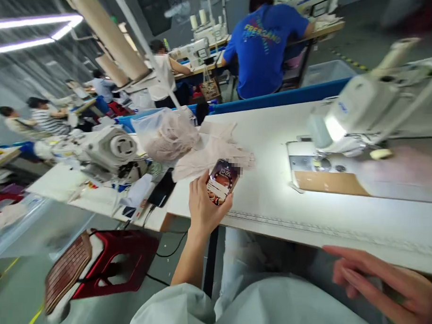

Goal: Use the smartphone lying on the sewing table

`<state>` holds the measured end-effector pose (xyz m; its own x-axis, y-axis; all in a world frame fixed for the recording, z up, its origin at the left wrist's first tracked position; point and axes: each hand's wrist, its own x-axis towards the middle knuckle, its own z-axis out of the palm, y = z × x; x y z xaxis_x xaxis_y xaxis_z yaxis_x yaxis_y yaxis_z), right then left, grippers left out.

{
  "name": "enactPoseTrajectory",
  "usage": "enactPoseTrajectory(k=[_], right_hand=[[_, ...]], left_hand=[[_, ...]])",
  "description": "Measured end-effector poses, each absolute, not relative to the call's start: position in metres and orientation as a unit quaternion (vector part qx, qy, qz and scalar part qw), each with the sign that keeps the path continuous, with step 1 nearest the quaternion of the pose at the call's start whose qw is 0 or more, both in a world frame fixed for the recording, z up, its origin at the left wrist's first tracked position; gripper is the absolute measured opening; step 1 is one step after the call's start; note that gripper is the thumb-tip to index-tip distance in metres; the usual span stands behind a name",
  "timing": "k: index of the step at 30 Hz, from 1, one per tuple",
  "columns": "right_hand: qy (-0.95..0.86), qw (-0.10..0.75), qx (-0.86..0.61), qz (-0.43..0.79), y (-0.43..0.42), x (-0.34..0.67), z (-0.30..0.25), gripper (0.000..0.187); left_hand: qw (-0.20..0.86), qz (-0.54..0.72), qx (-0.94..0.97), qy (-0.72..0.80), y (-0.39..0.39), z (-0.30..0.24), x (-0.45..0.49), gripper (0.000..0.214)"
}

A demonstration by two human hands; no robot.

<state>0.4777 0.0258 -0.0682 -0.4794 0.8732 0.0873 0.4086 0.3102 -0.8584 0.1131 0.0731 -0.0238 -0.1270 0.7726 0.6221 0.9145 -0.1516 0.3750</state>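
Along the bottom edge of the frame, the person's lap in pale cloth fills the near ground, and the right hand [378, 290] floats at lower right with fingers stretched out loose and empty, below the front edge of the desk [271, 201]. Just left of centre, the left hand [204, 206] rises from a bare forearm and closes around a phone [222, 181], thumb on one side, fingers wrapped behind; the lit screen faces the camera and the phone tilts over the near edge of the desk. As a judgement, the work at this moment is handling the phone, not sewing, since neither hand touches cloth or machine.

Lower left, on the floor, a red stool [116, 262] stands beside a brown slatted mat. Just beyond the phone, a heap of pale pink fabric [209, 154] lies on the desk, with a clear bag [163, 132] of similar cloth to its left and a dark phone-like slab lying flat near the corner. At right of centre, a sewing machine [359, 115] shines its lamp on the plate beneath, well apart from both hands.

Farther back, upper centre, a person in a blue shirt [262, 45] sits facing away at another desk, and more people work at machines in the upper left of the frame, under long strip lights.
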Motion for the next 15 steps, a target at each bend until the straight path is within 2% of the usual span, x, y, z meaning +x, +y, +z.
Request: enactPoseTrajectory(k=[2,6,11,15], right_hand=[[-0.739,0.253,-0.426,0.456,0.018,0.481,-0.056,0.028],[-0.702,0.293,-0.442,0.476,0.008,0.482,-0.037,0.033],[-0.687,0.302,-0.443,0.491,-0.001,0.490,-0.041,0.036],[-0.697,0.330,-0.415,0.482,0.000,0.488,-0.044,0.032]], left_hand=[[0.055,-0.366,-0.688,-0.625,0.080,-0.033,0.145,0.075],[0.011,-0.315,-0.708,-0.632,0.097,-0.046,0.197,0.071],[-0.018,-0.231,-0.694,-0.681,0.107,-0.043,0.226,0.073],[-0.090,-0.270,-0.688,-0.668,0.091,-0.032,0.211,0.064]])
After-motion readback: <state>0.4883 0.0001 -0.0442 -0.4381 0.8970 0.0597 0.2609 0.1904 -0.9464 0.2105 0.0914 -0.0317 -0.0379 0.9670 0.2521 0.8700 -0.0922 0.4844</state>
